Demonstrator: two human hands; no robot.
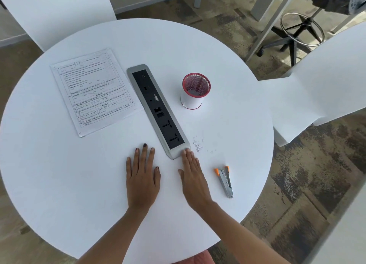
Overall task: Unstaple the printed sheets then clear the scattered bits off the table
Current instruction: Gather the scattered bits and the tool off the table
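A round white bench (59, 184) carries everything here. The person's left hand (142, 176) lies flat on the bench, palm down, fingers straight and slightly spread, holding nothing. The right hand (193, 176) lies flat too, just beside it but not touching it, fingers straight and close together, with their tips against the near end of a long grey and black socket panel (158, 109) set into the bench. The printed sheets (95, 93) lie in a flat, slightly skewed stack on the far left of the bench, just beside the panel and well apart from both hands; whether a staple joins them cannot be told. The scattered bits (198, 145) lie in a small loose patch just right of the panel's near end, near the right fingertips. A staple remover (225, 179) with orange tips lies to the right of the right hand. A red mesh pen cup (195, 91) stands upright beyond the bits, right of the panel
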